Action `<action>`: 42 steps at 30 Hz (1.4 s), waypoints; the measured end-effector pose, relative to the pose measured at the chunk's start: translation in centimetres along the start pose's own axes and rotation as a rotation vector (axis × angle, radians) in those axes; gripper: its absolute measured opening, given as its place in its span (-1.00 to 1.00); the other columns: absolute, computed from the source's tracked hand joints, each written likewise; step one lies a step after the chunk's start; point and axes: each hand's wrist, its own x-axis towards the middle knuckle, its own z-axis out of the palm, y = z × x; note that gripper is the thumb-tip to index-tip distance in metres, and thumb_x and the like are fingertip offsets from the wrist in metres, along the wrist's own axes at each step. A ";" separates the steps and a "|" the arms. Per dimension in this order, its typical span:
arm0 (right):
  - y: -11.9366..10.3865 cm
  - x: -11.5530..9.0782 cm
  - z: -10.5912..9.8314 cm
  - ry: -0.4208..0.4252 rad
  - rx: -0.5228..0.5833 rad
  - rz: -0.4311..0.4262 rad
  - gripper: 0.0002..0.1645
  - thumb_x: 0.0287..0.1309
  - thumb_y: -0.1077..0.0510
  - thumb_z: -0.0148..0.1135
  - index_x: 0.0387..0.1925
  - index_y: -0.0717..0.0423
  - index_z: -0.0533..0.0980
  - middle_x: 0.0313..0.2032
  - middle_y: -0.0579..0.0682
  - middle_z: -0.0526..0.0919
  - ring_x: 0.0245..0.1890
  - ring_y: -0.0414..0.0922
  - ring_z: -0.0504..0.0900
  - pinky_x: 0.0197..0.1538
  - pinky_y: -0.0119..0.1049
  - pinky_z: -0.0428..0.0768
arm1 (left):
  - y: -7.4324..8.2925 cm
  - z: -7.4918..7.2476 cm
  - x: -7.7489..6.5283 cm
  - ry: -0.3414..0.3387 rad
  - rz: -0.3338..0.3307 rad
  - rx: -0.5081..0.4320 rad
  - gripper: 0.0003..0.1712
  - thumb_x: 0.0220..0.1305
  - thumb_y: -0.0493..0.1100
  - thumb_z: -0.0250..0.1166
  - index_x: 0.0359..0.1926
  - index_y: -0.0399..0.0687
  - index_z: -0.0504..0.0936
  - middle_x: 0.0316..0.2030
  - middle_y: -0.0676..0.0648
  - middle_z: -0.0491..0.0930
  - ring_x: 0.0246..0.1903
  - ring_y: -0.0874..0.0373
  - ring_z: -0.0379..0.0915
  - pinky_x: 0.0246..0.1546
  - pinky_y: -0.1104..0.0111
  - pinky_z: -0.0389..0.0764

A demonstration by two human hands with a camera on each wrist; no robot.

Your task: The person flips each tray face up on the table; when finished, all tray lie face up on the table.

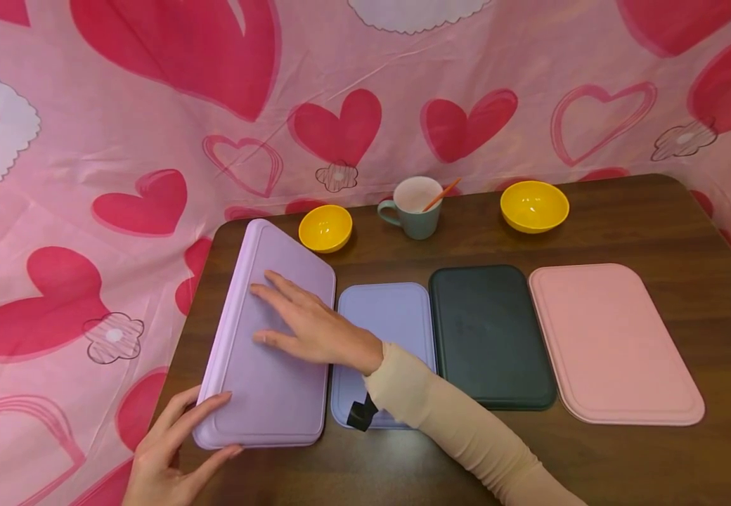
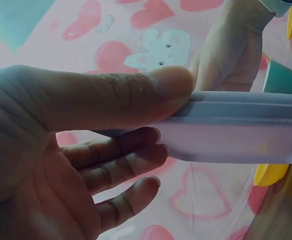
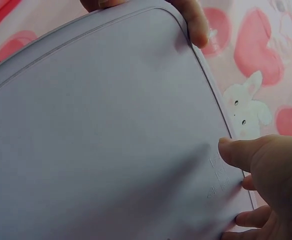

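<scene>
A light purple rectangular lid (image 1: 289, 393) with a raised rim stands tilted at the table's left side, its left long edge lifted. My left hand (image 1: 172, 450) holds its near left corner, fingers along the edge and thumb at the near side. In the left wrist view that thumb lies over the rim of the lid (image 2: 236, 140), with other fingers beneath. My right hand (image 1: 318, 327) lies with spread, straight fingers over the lid's broad face. Small raised markings show on the lid (image 3: 111, 125) in the right wrist view, near the right hand (image 3: 286, 185).
Right of the purple lid lie a periwinkle lid (image 1: 391, 313), a dark green lid (image 1: 492, 337) and a pink lid (image 1: 612, 344). Behind them stand a small yellow bowl (image 1: 325, 228), a grey-green mug (image 1: 419, 221) with an orange stick, and a larger yellow bowl (image 1: 533, 211). Heart-patterned cloth (image 1: 245, 70) borders the table.
</scene>
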 end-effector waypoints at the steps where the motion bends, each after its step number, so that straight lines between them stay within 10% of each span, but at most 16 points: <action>1: 0.0 0.0 0.0 0.005 0.005 -0.001 -0.13 0.34 -0.17 0.20 0.55 -0.11 0.11 0.60 0.07 -0.01 0.58 0.00 0.13 0.53 -0.07 0.22 | 0.0 0.0 0.1 0.002 0.010 0.014 -0.26 0.10 0.20 0.40 0.03 -0.39 0.65 0.06 -0.05 0.55 0.08 0.43 0.44 -0.01 0.77 0.46; 19: -0.7 -1.6 -0.9 0.076 0.088 0.010 -0.13 0.37 -0.18 0.15 0.55 -0.10 0.06 0.59 0.09 0.03 0.53 0.04 0.23 0.39 0.03 0.42 | 0.3 0.8 1.2 -0.018 0.214 0.093 -0.37 0.27 0.24 0.29 -0.08 -0.30 0.71 0.00 -0.17 0.57 0.11 0.42 0.43 0.09 0.76 0.41; 42: -2.0 -3.2 -2.2 0.046 0.169 0.129 -0.13 0.33 -0.29 0.13 0.55 -0.26 0.07 0.60 0.03 -0.03 0.48 0.09 0.30 0.23 0.06 0.57 | 1.6 2.5 2.5 -0.111 0.318 0.113 -0.47 0.37 0.21 0.20 -0.04 -0.17 0.71 0.02 -0.24 0.54 0.12 0.29 0.38 0.24 0.70 0.35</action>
